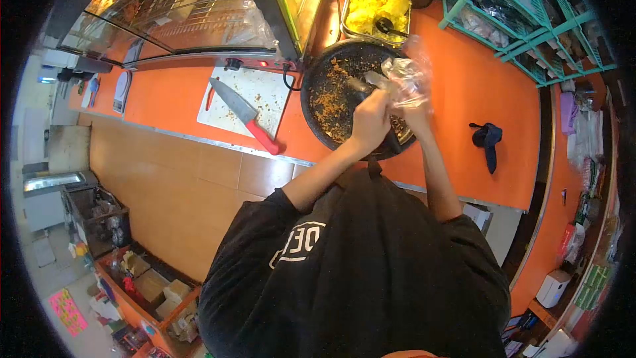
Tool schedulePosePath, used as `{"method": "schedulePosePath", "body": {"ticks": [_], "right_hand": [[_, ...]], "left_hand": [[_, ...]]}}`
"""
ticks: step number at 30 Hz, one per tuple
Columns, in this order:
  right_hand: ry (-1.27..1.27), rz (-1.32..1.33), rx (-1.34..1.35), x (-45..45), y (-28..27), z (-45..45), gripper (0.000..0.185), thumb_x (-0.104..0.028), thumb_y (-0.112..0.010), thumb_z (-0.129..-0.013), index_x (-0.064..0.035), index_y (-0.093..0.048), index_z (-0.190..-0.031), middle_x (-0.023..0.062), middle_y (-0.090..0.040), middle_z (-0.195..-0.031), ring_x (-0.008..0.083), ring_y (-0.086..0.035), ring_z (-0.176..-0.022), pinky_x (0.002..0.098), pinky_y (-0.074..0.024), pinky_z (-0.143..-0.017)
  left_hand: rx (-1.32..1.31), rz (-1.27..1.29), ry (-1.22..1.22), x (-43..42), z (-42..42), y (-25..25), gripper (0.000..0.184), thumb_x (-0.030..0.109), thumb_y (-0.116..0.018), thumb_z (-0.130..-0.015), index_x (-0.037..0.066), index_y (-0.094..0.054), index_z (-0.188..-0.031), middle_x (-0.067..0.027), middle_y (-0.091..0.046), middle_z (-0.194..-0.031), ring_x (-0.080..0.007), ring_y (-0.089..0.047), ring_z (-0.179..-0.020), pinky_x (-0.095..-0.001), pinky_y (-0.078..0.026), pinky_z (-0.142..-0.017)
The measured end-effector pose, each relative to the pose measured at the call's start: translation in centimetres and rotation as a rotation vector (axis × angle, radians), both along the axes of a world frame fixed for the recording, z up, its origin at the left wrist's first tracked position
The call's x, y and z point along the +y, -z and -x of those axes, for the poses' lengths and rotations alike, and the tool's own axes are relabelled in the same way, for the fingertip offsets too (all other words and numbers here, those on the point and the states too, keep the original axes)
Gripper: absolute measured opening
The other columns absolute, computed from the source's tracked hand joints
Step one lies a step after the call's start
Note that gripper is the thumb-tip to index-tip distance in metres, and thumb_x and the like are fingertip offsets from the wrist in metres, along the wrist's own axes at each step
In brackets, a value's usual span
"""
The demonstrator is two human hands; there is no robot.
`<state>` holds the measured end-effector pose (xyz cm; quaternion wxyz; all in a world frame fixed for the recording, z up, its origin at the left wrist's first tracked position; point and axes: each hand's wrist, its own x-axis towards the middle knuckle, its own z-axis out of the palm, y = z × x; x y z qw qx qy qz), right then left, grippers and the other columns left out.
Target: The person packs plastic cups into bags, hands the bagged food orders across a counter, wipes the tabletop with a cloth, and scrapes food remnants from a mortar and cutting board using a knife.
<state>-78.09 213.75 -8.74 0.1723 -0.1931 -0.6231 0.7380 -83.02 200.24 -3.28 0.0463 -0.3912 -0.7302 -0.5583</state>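
Both of my hands are close together above a large round black stone mortar [318, 122] with brown, crumbly paste spread over its inside. My left hand [372, 119] is closed, its fingers pinched at the near edge of a clear plastic bag [405, 79]. On the bag's right side, my right hand [417, 118] grips the crinkled plastic from below. What the bag contains, I cannot make out. A dark tool with a rounded end [358, 87] lies in the mortar, partly hidden behind my left hand.
Behind the mortar stands a metal tray [345, 26] of yellow food with a black spoon [385, 26]. To the left, a red-handled knife [242, 109] lies on a white cutting board [222, 114] below a glass cabinet [179, 13]. Rightward are a dark cloth [489, 142] and green baskets [503, 6].
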Motion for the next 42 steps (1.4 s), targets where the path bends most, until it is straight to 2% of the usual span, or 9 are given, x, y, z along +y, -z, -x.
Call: {"method": "schedulePosePath", "body": {"ticks": [2,5,12,17,27,31,33,37,42], "right_hand": [[-0.049,-0.96,0.003,-1.3,-2.3,-0.9,0.017,-0.01,-0.051,-0.078,0.0016,-0.057,-0.088,0.0148,-0.06,-0.088,0.0235,-0.058,-0.078,0.0365,-0.0454,-0.063],[-0.037,-1.181,0.103,0.1,0.8,-1.7,0.017,-0.012,-0.054,-0.074,-0.0011,-0.057,-0.088,0.0163,-0.059,-0.082,0.0267,-0.057,-0.078,0.0377,-0.0451,-0.06],[-0.094,-0.562,-0.052,2.9,0.9,1.6,0.019,-0.014,-0.053,-0.075,-0.0019,-0.057,-0.089,0.0155,-0.059,-0.084,0.0264,-0.057,-0.079,0.037,-0.0456,-0.061],[-0.036,-0.266,-0.042,1.8,2.2,2.8,0.02,-0.016,-0.053,-0.076,-0.0025,-0.056,-0.09,0.0149,-0.058,-0.086,0.0263,-0.056,-0.079,0.0365,-0.046,-0.062],[0.011,-0.735,-0.096,2.1,-0.1,3.1,0.022,-0.02,-0.051,-0.078,-0.0037,-0.055,-0.093,0.0137,-0.057,-0.088,0.0259,-0.056,-0.08,0.0355,-0.0468,-0.065],[-0.071,-1.005,-0.107,2.8,-1.1,7.8,0.023,-0.021,-0.051,-0.078,-0.0041,-0.055,-0.094,0.0132,-0.057,-0.089,0.0258,-0.055,-0.08,0.0351,-0.0471,-0.066],[-0.117,-1.125,-0.108,2.5,-0.6,13.1,0.024,-0.022,-0.051,-0.079,-0.0044,-0.054,-0.094,0.013,-0.057,-0.09,0.0257,-0.055,-0.08,0.0349,-0.0472,-0.066],[-0.151,-1.293,-0.186,0.0,2.4,24.0,0.024,-0.023,-0.051,-0.078,-0.0043,-0.055,-0.094,0.0129,-0.057,-0.09,0.0255,-0.055,-0.08,0.0344,-0.0473,-0.067],[-0.105,-1.334,-0.365,-2.3,7.2,31.0,0.025,-0.022,-0.054,-0.077,-0.0036,-0.057,-0.092,0.0134,-0.058,-0.089,0.0251,-0.056,-0.08,0.0336,-0.047,-0.068]], "left_hand": [[-0.057,0.032,-0.014,0.2,0.4,-1.1,0.017,-0.005,-0.054,-0.063,0.002,-0.044,-0.075,-0.0134,-0.047,-0.069,-0.0317,-0.051,-0.063,-0.0369,-0.042,-0.055],[0.233,0.062,0.075,1.5,0.1,-2.8,0.022,-0.004,-0.054,-0.061,0.002,-0.048,-0.081,-0.0112,-0.049,-0.072,-0.0306,-0.053,-0.068,-0.0366,-0.044,-0.059],[0.467,0.124,0.104,2.5,-2.8,-4.2,0.025,0.005,-0.059,-0.064,0.002,-0.048,-0.086,-0.0102,-0.048,-0.077,-0.0277,-0.05,-0.075,-0.0379,-0.041,-0.066],[0.028,0.024,-0.093,2.5,-2.8,1.0,0.023,0.011,-0.06,-0.073,0.002,-0.045,-0.089,-0.0099,-0.046,-0.082,-0.0266,-0.049,-0.073,-0.0359,-0.04,-0.064],[-0.389,-0.008,0.409,2.2,-3.6,1.2,0.011,0.002,-0.052,-0.081,0.0,-0.041,-0.08,-0.0152,-0.047,-0.063,-0.0209,-0.053,-0.057,-0.03,-0.043,-0.055],[-0.3,-0.164,0.184,1.6,-2.1,0.9,0.008,0.001,-0.05,-0.082,0.001,-0.042,-0.08,-0.0101,-0.049,-0.065,-0.0158,-0.052,-0.057,-0.0257,-0.042,-0.052],[-0.426,-0.09,0.174,0.1,-1.5,0.7,0.009,0.0,-0.053,-0.078,0.002,-0.045,-0.083,-0.0104,-0.051,-0.077,-0.0182,-0.054,-0.073,-0.0314,-0.043,-0.063],[0.222,0.641,0.092,-1.8,-1.3,4.2,0.031,0.005,-0.054,-0.067,0.004,-0.053,-0.099,-0.0124,-0.047,-0.105,-0.0251,-0.041,-0.106,-0.0535,-0.025,-0.09],[0.516,1.3,0.466,-1.3,0.7,1.4,0.035,0.014,-0.049,-0.075,0.01,-0.052,-0.11,-0.0059,-0.042,-0.121,-0.0249,-0.035,-0.117,-0.0533,-0.021,-0.097]]}}
